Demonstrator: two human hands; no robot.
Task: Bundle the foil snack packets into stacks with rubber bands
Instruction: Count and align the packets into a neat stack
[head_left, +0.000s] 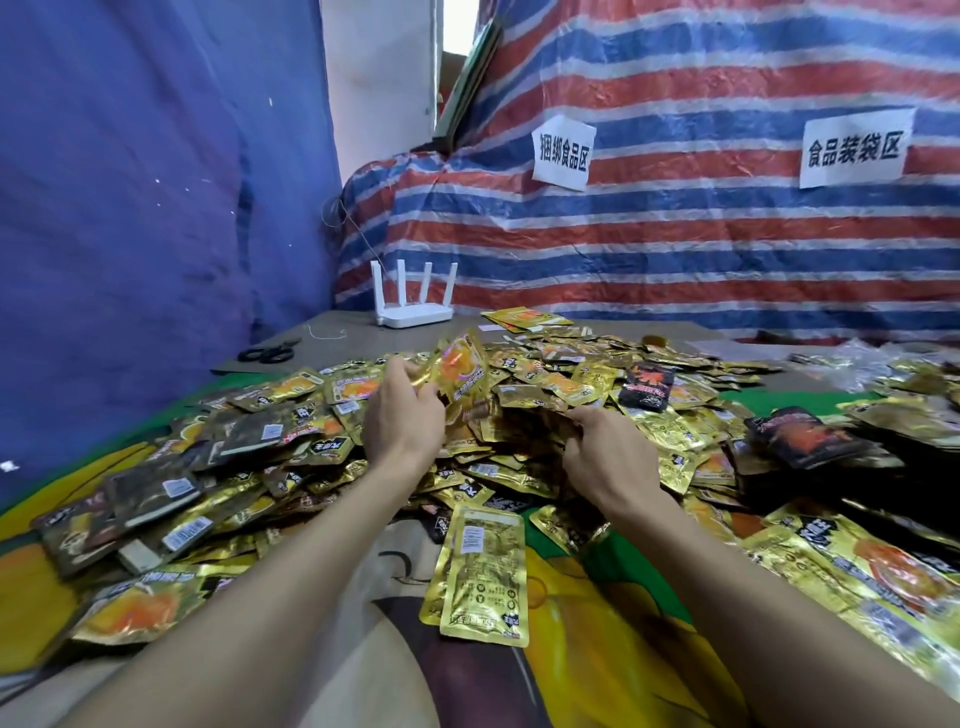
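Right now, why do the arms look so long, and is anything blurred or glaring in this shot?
Head view: the wide-angle lens stretches the forearms and bends the frame's edges; the packets held in the left hand are smeared by motion; the foil pile glints in patches; the window gap is blown out white; the router looks fairly sharp.

I count two hands, the left hand (402, 415) and the right hand (608, 457). There is one white router (413, 314) with four antennas, one pair of scissors (270, 353), and two paper signs (563, 153) (854, 148). The gold foil packets (483, 577) are heaped past counting.
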